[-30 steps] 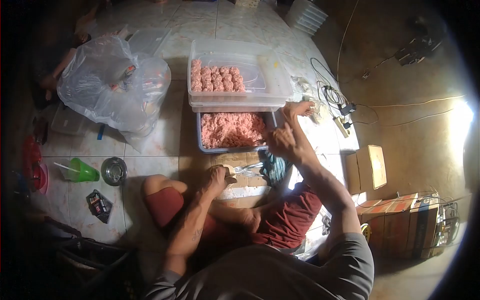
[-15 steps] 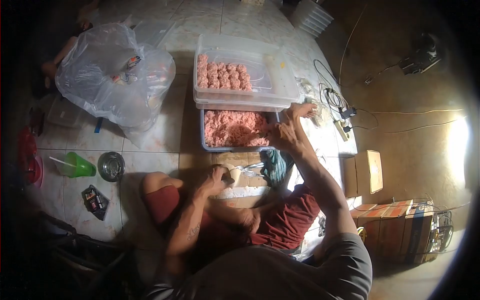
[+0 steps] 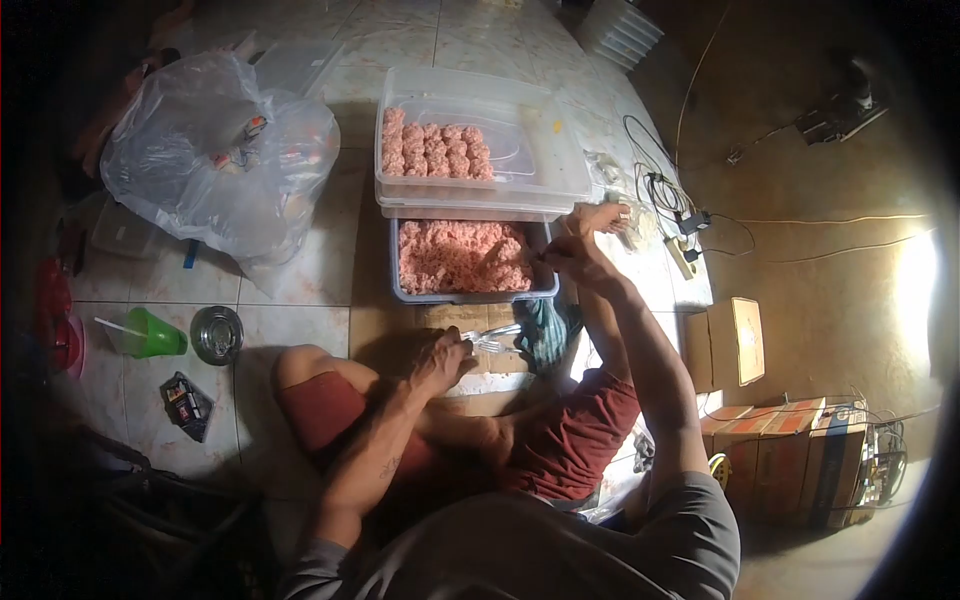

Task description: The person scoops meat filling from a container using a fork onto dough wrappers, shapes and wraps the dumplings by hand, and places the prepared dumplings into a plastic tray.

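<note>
Pink ground meat (image 3: pixel 440 258) fills a blue-grey tub (image 3: pixel 473 298). Over its far part stands a clear plastic box (image 3: pixel 540 150), with rows of meat balls (image 3: pixel 436 152) on its left side. My right hand (image 3: pixel 585 262) is at the tub's right edge, its fingers bent together around something I cannot make out. My left hand (image 3: pixel 447 362) is curled by the cardboard near the fork tines, its hold unclear. Metal forks (image 3: pixel 494 338) lie beside a striped cloth (image 3: pixel 547 335).
A large plastic bag (image 3: pixel 220 160) stands at the far left. Below it are a green cup (image 3: pixel 160 333) and a glass ashtray (image 3: pixel 216 335). Cables and a power strip (image 3: pixel 683 258) lie on the right, near cardboard boxes (image 3: pixel 785 450). Another person's arm shows at the upper left.
My right hand has drawn back slightly from the meat, where a mound now shows on the right. My left hand has turned, and the pale round thing beside it is hidden.
</note>
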A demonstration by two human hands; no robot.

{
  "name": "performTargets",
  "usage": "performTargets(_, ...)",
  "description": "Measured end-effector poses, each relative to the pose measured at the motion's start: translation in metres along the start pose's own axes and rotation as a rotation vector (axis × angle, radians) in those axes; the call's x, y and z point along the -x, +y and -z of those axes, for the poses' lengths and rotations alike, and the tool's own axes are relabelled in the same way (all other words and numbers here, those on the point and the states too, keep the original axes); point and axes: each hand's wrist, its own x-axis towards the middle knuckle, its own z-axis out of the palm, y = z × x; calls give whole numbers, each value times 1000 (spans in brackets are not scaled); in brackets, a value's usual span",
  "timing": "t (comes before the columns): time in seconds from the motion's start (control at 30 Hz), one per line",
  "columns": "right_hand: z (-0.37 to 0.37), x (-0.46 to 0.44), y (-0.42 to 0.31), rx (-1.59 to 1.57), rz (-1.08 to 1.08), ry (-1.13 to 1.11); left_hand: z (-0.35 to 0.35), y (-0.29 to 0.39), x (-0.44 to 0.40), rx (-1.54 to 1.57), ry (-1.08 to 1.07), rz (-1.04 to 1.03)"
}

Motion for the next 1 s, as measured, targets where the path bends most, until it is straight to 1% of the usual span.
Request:
performTargets(0.03, -3, 4, 4, 225, 79, 38, -3, -4, -1, 135, 146, -46)
performTargets(0.07, -3, 8, -14, 468, 148, 96, -7, -10, 1, 133, 143, -5)
performTargets(0.1, -3, 13, -34, 698, 206, 171, -2, -12, 2, 131, 138, -9)
performTargets(0.13, -10, 14, -38, 782, 218, 213, 5, -14, 2, 133, 100, 10)
performTargets(0.17, -13, 15, -38, 793, 230, 229, 11, -18, 2, 135, 63, 30)
performTargets(0.2, -12, 15, -37, 710, 221, 195, 5, -22, 12, 64, 253, -46)
performTargets(0.23, -13, 15, -36, 632, 213, 158, 4, -27, 16, 62, 246, -45)
performTargets(0.27, -17, 15, -34, 542, 197, 109, 4, -31, 22, 57, 134, 82)
performTargets(0.3, -23, 14, -32, 482, 203, 64, 21, -14, 17, 49, 22, 207)
performTargets(0.33, -27, 13, -31, 441, 211, 33, 43, 1, 9, 163, -264, 375)
performTargets(0.4, -23, 11, -31, 373, 230, 3, 36, -6, 7, 175, -298, 389)
performTargets(0.47, -7, 12, -24, 302, 209, 21, 34, -14, 7, 189, -332, 409)
performTargets(0.53, 5, 16, -13, 263, 231, 79, 38, -20, 7, 506, -286, 435)
performTargets(0.57, 9, 19, -3, 239, 266, 102, 45, -13, 6, 498, -287, 432)
performTargets(0.63, 11, 18, 25, 120, 394, 52, 65, 7, 1, 1061, -101, 474)
performTargets(0.67, 11, 19, 30, 78, 438, 39, 69, 5, -2, 1157, -36, 391)
performTargets(0.7, 12, 27, 12, 129, 354, 188, 84, 18, -7, 1401, 24, 457)
performTargets(0.77, 18, 50, -28, 169, 268, 345, 102, 56, -18, 1614, 207, 488)
performTargets(0.8, 28, 66, -65, 103, 152, 237, 99, 55, -18, 1697, 236, 524)
performTargets(0.83, 25, 70, -68, 62, 102, 179, 94, 51, -18, 1685, 240, 528)
performTargets(0.87, 21, 75, -72, 23, 50, 123, 88, 45, -16, 1602, 218, 516)
performTargets(0.9, 5, 70, -54, -105, 45, 150, 81, 36, -14, 1518, 197, 507)
performTargets(0.93, -10, 66, -37, -232, 40, 178, 69, 31, -14, 1479, 281, 547)
performTargets(0.97, -23, 69, -36, -290, 76, 243, 73, 38, -17, 1465, 287, 549)
performTargets(1.0, -23, 79, -56, -310, 71, 274, 81, 51, -21, 1722, 275, 555)
